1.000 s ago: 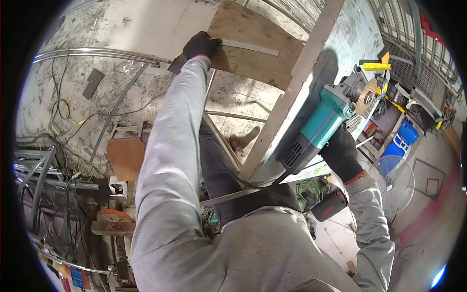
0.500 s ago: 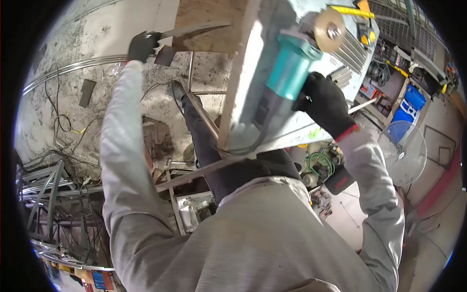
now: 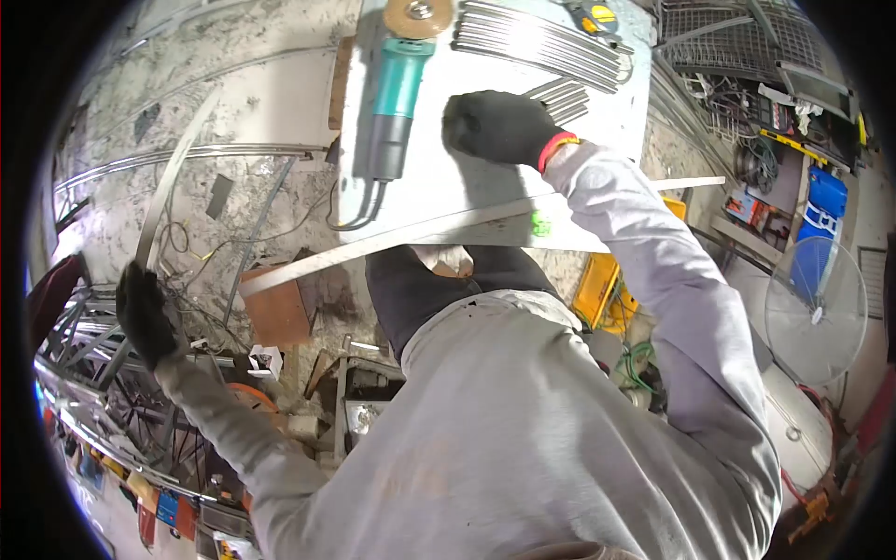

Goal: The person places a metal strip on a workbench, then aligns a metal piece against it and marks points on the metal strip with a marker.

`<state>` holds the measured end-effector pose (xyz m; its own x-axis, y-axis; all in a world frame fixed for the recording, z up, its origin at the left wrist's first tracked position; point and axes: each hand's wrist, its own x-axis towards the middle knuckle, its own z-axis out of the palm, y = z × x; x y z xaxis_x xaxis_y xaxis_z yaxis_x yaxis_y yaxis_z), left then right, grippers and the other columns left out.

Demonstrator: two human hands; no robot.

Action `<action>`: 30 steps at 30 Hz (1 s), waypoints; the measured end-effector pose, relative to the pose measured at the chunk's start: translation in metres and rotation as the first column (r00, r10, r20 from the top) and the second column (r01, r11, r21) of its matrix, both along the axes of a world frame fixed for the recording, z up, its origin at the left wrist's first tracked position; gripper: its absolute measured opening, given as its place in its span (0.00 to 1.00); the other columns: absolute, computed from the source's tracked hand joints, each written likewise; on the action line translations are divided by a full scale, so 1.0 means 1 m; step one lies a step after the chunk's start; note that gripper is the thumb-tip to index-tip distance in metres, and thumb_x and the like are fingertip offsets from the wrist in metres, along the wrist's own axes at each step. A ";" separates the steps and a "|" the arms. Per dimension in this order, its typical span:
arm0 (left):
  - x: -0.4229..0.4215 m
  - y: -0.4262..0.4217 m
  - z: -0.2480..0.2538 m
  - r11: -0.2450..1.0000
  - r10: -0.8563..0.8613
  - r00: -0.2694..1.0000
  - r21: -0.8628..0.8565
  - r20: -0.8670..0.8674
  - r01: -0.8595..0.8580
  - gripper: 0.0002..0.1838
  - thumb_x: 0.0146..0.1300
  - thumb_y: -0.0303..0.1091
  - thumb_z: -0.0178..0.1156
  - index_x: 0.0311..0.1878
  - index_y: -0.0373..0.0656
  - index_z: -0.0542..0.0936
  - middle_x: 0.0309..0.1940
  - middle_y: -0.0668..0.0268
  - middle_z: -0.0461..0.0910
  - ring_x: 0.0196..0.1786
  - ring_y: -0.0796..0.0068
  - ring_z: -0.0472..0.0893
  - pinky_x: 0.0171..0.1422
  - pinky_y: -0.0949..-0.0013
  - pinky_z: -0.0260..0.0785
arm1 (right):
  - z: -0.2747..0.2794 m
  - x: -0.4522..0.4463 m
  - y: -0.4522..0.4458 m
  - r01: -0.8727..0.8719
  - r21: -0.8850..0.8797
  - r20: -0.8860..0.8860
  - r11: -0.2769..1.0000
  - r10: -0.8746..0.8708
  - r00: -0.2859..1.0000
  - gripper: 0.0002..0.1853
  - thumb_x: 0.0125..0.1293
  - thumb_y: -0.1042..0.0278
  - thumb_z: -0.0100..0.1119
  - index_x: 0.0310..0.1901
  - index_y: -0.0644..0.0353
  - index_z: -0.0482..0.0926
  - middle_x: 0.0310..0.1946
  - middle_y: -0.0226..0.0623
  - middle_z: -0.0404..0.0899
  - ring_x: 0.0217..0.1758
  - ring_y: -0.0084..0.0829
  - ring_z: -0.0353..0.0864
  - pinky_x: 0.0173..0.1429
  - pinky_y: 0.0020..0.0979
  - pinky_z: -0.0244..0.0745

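Note:
My left hand [image 3: 145,313], in a black glove, is at the far left, closed around the lower end of a long, flat metal strip [image 3: 173,177] that points up and away. My right hand [image 3: 499,129], also gloved, hovers over the white tabletop [image 3: 467,191]. Its fingers are curled in, and whatever may be inside them is hidden. To its left lies a teal angle grinder [image 3: 399,89] with a tan disc [image 3: 417,14], its cord running off the table's left side. Just beyond my right hand are short metal pieces [image 3: 563,100] and a row of longer metal bars [image 3: 541,47].
A long flat bar [image 3: 392,241] crosses the table's near edge. A yellow tape measure [image 3: 595,17] sits at the far edge. Metal frames [image 3: 89,345] crowd the left, beside a dark red shape [image 3: 54,294]. At right stand a fan [image 3: 817,313] and a blue container [image 3: 826,194].
My left hand has swung down and outward with the metal strip. My right hand has come away from the grinder's side. The view has turned, putting the grinder farther left.

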<state>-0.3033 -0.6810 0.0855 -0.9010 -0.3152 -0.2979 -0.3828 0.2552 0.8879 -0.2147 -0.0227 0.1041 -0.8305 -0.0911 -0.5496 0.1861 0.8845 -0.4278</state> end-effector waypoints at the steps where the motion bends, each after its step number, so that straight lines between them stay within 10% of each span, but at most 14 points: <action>1: 0.036 -0.012 0.014 0.991 -0.060 0.990 -0.128 -0.129 0.044 0.19 0.85 0.42 0.66 0.67 0.40 0.88 0.50 0.64 0.90 0.50 0.76 0.87 0.51 0.72 0.79 | 0.001 0.010 0.013 0.007 -0.024 -0.070 1.000 -0.009 0.998 0.17 0.78 0.57 0.66 0.64 0.49 0.88 0.52 0.38 0.94 0.54 0.44 0.93 0.61 0.44 0.87; 3: 0.116 -0.007 0.042 0.999 0.044 0.959 0.010 -0.279 -0.043 0.21 0.86 0.41 0.65 0.71 0.37 0.85 0.54 0.59 0.91 0.56 0.71 0.88 0.57 0.68 0.82 | 0.011 0.039 0.045 0.124 -0.289 -0.116 0.949 -0.163 0.980 0.18 0.82 0.56 0.65 0.66 0.54 0.86 0.54 0.38 0.93 0.55 0.37 0.93 0.61 0.39 0.87; 6: 0.207 0.053 0.045 0.923 0.115 0.962 0.384 -0.247 -0.011 0.16 0.88 0.41 0.59 0.63 0.39 0.84 0.40 0.68 0.83 0.37 0.74 0.78 0.42 0.71 0.74 | 0.035 0.116 0.101 0.361 -0.850 0.085 0.383 -0.577 0.812 0.22 0.90 0.55 0.59 0.72 0.62 0.82 0.54 0.37 0.89 0.53 0.27 0.89 0.63 0.34 0.86; 8: 0.250 0.126 0.042 0.872 -0.137 0.963 0.434 -0.230 0.228 0.14 0.88 0.42 0.57 0.55 0.41 0.83 0.32 0.73 0.76 0.30 0.77 0.73 0.35 0.73 0.70 | 0.039 0.178 0.150 0.290 -0.883 -0.013 0.370 -0.636 0.772 0.28 0.92 0.47 0.54 0.74 0.65 0.78 0.54 0.40 0.88 0.53 0.29 0.90 0.63 0.36 0.86; 11: 0.284 0.272 0.022 0.940 -0.146 0.989 0.315 0.014 0.134 0.14 0.87 0.39 0.58 0.59 0.39 0.84 0.39 0.70 0.78 0.35 0.79 0.77 0.37 0.73 0.72 | 0.014 0.256 0.209 0.478 -0.807 0.108 0.346 -0.710 0.696 0.40 0.90 0.32 0.48 0.77 0.67 0.72 0.56 0.37 0.82 0.53 0.31 0.84 0.63 0.36 0.85; 13: 0.294 0.374 0.027 0.910 -0.414 0.903 0.066 0.116 0.409 0.15 0.86 0.33 0.57 0.65 0.37 0.85 0.52 0.66 0.84 0.43 0.79 0.82 0.42 0.72 0.77 | 0.006 0.293 0.220 0.577 -0.814 0.431 -0.067 -0.736 0.522 0.44 0.88 0.26 0.45 0.77 0.67 0.71 0.54 0.38 0.83 0.50 0.32 0.85 0.61 0.37 0.85; 14: 0.296 0.418 0.027 0.905 -0.395 0.905 0.234 0.158 0.354 0.15 0.83 0.38 0.62 0.61 0.40 0.87 0.47 0.65 0.88 0.38 0.79 0.83 0.38 0.71 0.75 | 0.000 0.309 0.223 0.577 -0.795 0.503 -0.189 -0.736 0.453 0.45 0.88 0.25 0.43 0.76 0.68 0.70 0.52 0.40 0.85 0.49 0.33 0.88 0.59 0.39 0.87; 16: 0.293 0.490 0.020 0.815 -0.443 0.836 0.533 0.323 0.226 0.15 0.79 0.44 0.69 0.54 0.42 0.90 0.40 0.64 0.91 0.31 0.79 0.83 0.32 0.69 0.72 | -0.041 0.347 0.239 0.613 -0.770 0.497 -0.177 -0.769 0.402 0.42 0.87 0.26 0.47 0.75 0.64 0.73 0.49 0.35 0.84 0.45 0.31 0.86 0.55 0.37 0.86; 19: 0.289 0.547 -0.001 0.778 -0.580 0.743 0.499 0.336 0.382 0.13 0.77 0.45 0.71 0.49 0.44 0.89 0.34 0.68 0.90 0.32 0.79 0.83 0.35 0.69 0.73 | -0.073 0.379 0.242 0.456 -0.748 0.626 -0.482 -0.742 0.242 0.31 0.87 0.36 0.59 0.70 0.57 0.78 0.42 0.24 0.82 0.41 0.27 0.83 0.48 0.34 0.83; 22: 0.287 0.576 -0.017 0.739 -0.672 0.643 0.391 0.367 0.549 0.15 0.75 0.46 0.71 0.47 0.43 0.89 0.29 0.65 0.89 0.31 0.72 0.85 0.38 0.65 0.76 | -0.104 0.395 0.243 0.413 -0.719 0.658 -0.560 -0.740 0.142 0.21 0.86 0.52 0.67 0.70 0.54 0.80 0.40 0.22 0.81 0.39 0.26 0.81 0.44 0.30 0.80; 24: 0.294 0.575 -0.037 0.551 -0.827 0.557 -0.088 0.077 0.830 0.17 0.73 0.48 0.71 0.48 0.41 0.90 0.31 0.58 0.90 0.35 0.59 0.89 0.44 0.55 0.79 | -0.126 0.402 0.244 0.382 -0.706 0.677 -0.597 -0.726 0.117 0.18 0.84 0.53 0.70 0.66 0.52 0.83 0.38 0.22 0.81 0.37 0.24 0.81 0.41 0.30 0.79; 25: 0.300 0.574 -0.050 0.413 -0.871 0.491 -0.519 0.014 0.748 0.20 0.73 0.50 0.71 0.50 0.41 0.91 0.35 0.50 0.90 0.42 0.47 0.90 0.48 0.46 0.80 | -0.134 0.400 0.247 0.353 -0.697 0.693 -0.624 -0.712 0.110 0.15 0.83 0.55 0.72 0.62 0.50 0.86 0.35 0.21 0.80 0.35 0.23 0.80 0.38 0.30 0.79; 30: 0.300 0.558 -0.026 0.340 -0.930 0.299 -0.808 -0.213 0.481 0.19 0.69 0.46 0.75 0.55 0.44 0.91 0.40 0.49 0.91 0.46 0.45 0.90 0.50 0.47 0.80 | -0.134 0.398 0.250 0.315 -0.702 0.697 -0.639 -0.707 0.119 0.22 0.85 0.60 0.69 0.73 0.56 0.79 0.40 0.21 0.80 0.39 0.21 0.80 0.43 0.31 0.81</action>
<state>-0.0037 -0.1227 0.0593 -0.6670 0.6892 0.2831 0.7396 0.5664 0.3636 0.1835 0.2274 -0.0301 -0.6452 0.4792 -0.5951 -0.1023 -0.8261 -0.5542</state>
